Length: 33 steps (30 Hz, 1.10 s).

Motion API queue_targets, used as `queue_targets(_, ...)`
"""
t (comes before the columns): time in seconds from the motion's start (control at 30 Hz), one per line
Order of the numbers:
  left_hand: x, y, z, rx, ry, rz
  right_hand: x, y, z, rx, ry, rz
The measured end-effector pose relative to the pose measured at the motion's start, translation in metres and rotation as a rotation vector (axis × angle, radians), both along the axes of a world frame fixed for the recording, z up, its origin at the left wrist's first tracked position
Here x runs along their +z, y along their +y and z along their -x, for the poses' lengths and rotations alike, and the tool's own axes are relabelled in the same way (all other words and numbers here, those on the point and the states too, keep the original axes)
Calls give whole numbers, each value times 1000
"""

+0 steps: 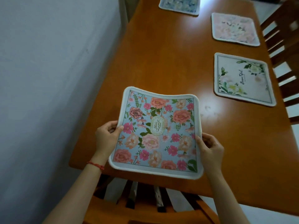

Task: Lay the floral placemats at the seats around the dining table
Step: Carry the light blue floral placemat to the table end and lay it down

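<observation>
A pale grey-white wall [56, 78] fills the left side of the frame. Beside it, a long orange-brown glossy wooden dining table [169, 62] runs from the lower middle to the top right. Dark brown slatted wooden chairs stand at its edges: one chair back [145, 198] at the bottom centre, just below the near table edge, and more chair backs [284, 50] along the right edge; how many stand there cannot be told.

Four floral placemats show in all. Three lie flat on the table: a cream square mat with green leaves and black script [242, 79] at middle right, a pale pink blurred floral mat [235, 29] above it, and a blue-and-white floral mat [179, 4] cut off at the top edge. They sit well apart from one another.

The fourth, a light blue square placemat with pink and peach roses and a white border [157, 133], is in the lower centre, over the near end of the table, sagging in the middle and hiding the table edge there. The left hand [107, 135] pinches its left edge, thumb on top; a red string bracelet [95, 164] circles that wrist. The right hand [210, 149] grips its right edge with curled fingers.
</observation>
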<state>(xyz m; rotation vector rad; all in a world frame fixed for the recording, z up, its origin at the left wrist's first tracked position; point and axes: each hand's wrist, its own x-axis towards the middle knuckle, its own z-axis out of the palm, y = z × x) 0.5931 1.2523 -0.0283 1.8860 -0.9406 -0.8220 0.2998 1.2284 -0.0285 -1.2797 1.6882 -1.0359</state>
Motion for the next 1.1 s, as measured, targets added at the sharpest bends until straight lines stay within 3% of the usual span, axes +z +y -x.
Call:
queue_targets(0.7,-55,-29,0,32,-74,-142,-58,-21,5,-83,228,-186)
queue_targets(1.1,-46,-13,10,-15,98,-194,-77,-40,-9,-41,222,-289)
